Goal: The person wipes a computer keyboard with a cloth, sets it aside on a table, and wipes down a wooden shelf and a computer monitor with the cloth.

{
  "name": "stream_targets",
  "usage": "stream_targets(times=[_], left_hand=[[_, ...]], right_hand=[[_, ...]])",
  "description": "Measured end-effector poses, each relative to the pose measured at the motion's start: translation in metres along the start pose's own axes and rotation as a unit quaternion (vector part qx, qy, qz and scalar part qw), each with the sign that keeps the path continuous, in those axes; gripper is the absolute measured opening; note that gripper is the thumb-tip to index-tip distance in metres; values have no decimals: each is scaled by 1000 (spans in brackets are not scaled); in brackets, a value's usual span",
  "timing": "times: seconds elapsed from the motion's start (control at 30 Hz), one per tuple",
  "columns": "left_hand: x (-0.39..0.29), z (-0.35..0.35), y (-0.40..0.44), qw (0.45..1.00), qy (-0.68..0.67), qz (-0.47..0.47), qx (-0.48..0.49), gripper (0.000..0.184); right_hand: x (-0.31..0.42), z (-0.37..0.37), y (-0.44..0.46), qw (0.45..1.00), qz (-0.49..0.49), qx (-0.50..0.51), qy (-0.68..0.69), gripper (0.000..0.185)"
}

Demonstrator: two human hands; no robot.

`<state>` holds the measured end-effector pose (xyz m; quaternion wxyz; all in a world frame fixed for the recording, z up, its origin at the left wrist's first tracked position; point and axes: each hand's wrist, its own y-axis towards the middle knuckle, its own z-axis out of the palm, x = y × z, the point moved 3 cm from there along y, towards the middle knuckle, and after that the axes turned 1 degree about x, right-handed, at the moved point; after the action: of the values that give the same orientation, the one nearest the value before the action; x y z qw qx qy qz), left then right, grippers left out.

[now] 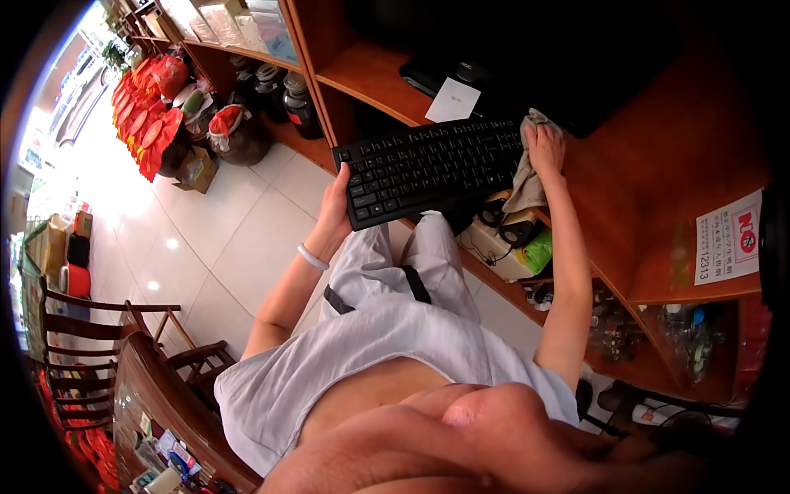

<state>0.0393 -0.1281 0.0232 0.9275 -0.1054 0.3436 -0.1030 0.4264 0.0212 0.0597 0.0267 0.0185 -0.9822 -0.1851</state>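
Observation:
A black keyboard (424, 165) is held up in front of me, off the edge of the wooden desk. My left hand (335, 202) grips its left end, thumb on top and fingers hidden underneath. A greyish cloth (527, 183) lies over the keyboard's right end and hangs down past it. My right hand (545, 148) is closed on this cloth, pressing it against the keys at that end.
A white paper (453, 100) lies on the desk (374, 89) behind the keyboard. Speakers (518, 229) and a green bag (537, 252) sit below. A printed sign (730, 239) is at the right. Jars (299, 103), red decorations (146, 123) and wooden chairs (82, 337) are on the left.

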Motion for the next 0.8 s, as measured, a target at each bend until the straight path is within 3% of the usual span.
stream_targets(times=[0.07,0.1,0.13,0.23,0.33,0.4,0.53,0.67,0.8], left_hand=[[2,-3,1,1000,0,7,-13,52],[4,-5,1,1000,6,7,-25,52],[5,-5,0,1000,5,4,-23,52],[4,-5,-1,1000,-12,-6,-14,51],[0,-4,-9,1000,-13,1,0,50],[1,-9,-7,1000,-8,0,-1,50],[-3,-5,-7,1000,-7,9,-11,51],[-4,-8,-7,999,1,5,-35,50],[-4,-8,-5,1000,-12,6,-21,50]], right_hand=[[37,-17,-11,995,-85,-30,46,31],[59,-21,-21,969,-190,-139,71,20],[80,-19,-28,960,-209,-141,118,14],[139,-43,-59,935,-275,-131,183,16],[131,-41,-60,932,-290,-106,191,21],[114,-34,-48,938,-295,-131,123,23],[45,-35,-13,987,-135,-64,-64,24],[-31,-2,12,998,47,24,-21,42],[11,-22,-8,997,51,49,-22,43]])
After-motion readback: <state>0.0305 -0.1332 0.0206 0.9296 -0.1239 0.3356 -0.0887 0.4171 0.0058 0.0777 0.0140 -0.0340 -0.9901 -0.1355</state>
